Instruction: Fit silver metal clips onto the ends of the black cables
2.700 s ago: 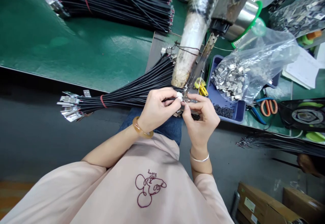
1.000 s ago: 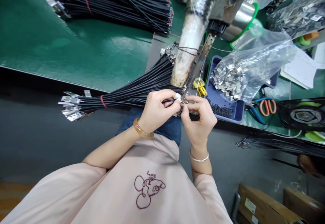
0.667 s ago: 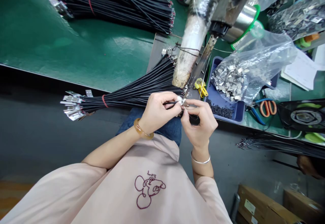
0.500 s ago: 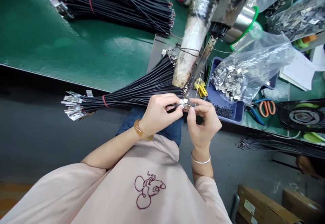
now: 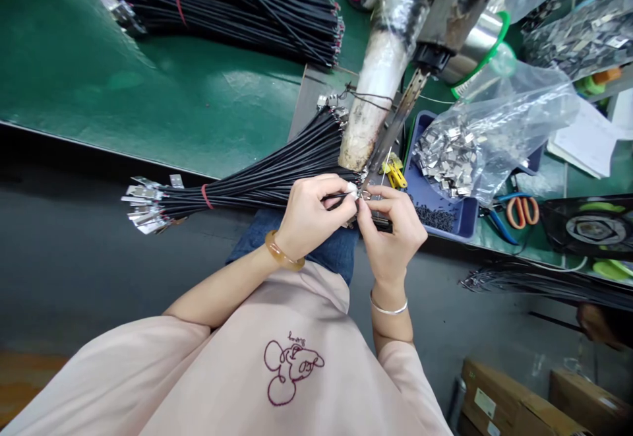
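My left hand [image 5: 310, 218] is closed in a pinch on the end of a thin black cable, its fingertip taped white. My right hand [image 5: 391, 228] is closed too, pinching a small metal piece against that cable end, right below the tip of a soldering iron [image 5: 395, 129]. Both hands meet at the near edge of the bench. A bundle of black cables [image 5: 267, 175] tied with a red band lies across my lap, its metal connectors [image 5: 143, 202] fanned out at the left.
A second cable bundle [image 5: 232, 7] lies on the green mat [image 5: 123, 86]. A blue tray [image 5: 445, 208] holds a plastic bag of metal shells [image 5: 455, 152]. Orange-handled scissors [image 5: 519, 208], a solder spool [image 5: 477, 40], yellow clips [image 5: 394, 171] and cardboard boxes [image 5: 509, 396] are at right.
My right hand drew back slightly from the cable end half a second ago and has closed in again against my left fingertips. The bundle has stayed put.
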